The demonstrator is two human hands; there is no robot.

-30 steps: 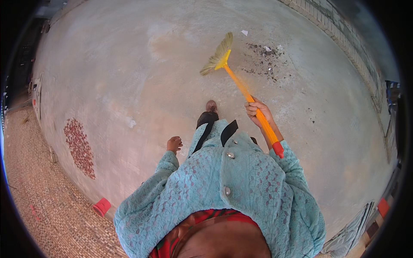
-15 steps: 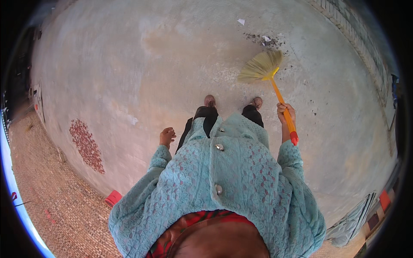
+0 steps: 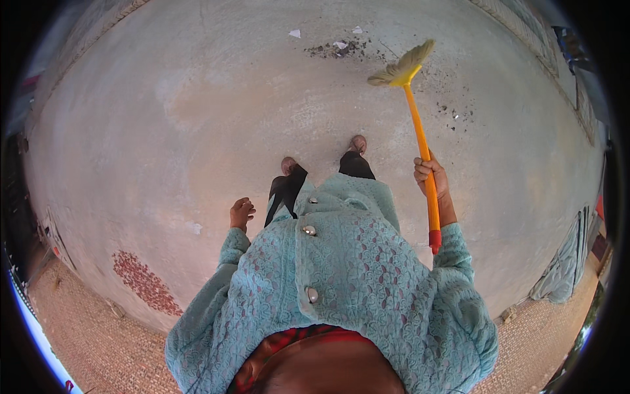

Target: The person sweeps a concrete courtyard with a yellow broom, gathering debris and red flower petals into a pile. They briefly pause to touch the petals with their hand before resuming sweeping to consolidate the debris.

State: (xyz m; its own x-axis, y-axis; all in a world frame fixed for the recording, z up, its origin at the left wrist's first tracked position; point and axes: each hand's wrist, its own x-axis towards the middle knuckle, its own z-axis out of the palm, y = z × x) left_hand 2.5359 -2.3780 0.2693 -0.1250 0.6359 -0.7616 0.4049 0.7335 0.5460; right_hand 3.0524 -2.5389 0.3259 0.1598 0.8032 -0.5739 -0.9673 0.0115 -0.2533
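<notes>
In my right hand (image 3: 431, 175) is a broom (image 3: 420, 121), its orange handle gripped above the red end cap. The handle points away from me, and its yellow-necked head of dry bristles is seen partly edge-on at the far right of centre. Left of the bristles lies a small pile of dark debris (image 3: 341, 49) with a white scrap in it. More crumbs (image 3: 454, 113) are scattered to the right of the handle. My left hand (image 3: 242, 213) hangs beside my leg, fingers loosely curled, with nothing visible in it.
I stand on a grey concrete floor (image 3: 223, 118). Two white paper scraps (image 3: 294, 33) lie near the pile. A patch of small dark-red pieces (image 3: 146, 281) is spread at the left. Brick paving (image 3: 98, 328) borders the floor behind me, and a grey sheet (image 3: 564, 259) hangs at the right.
The broom head has swung farther out from me and turned edge-on. My body has turned and my feet have shifted, so the debris pile now appears farther left.
</notes>
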